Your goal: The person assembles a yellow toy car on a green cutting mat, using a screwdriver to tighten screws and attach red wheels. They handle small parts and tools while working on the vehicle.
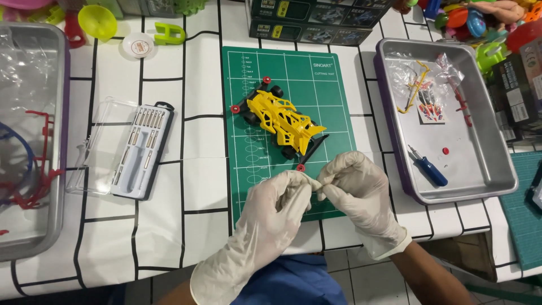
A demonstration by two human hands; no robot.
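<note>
Gloved left hand (271, 212) and right hand (358, 189) meeting over the near edge of a green mat (333, 85), right fingers (327, 183) pinching the left glove's fingertip, yellow toy car (282, 118) on the mat just beyond, blue screwdriver (430, 168) in the right tray (485, 169), bit set (141, 149) on the bench (197, 169) at left.

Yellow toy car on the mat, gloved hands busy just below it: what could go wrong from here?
1. The right hand pinches the left hand glove fingertip; the thin glove might tear.
2. Both hands work close to the yellow toy car; a slip could knock it off the green cutting mat.
3. The small red piece lies loose in the metal tray; a bump could lose it.
</note>
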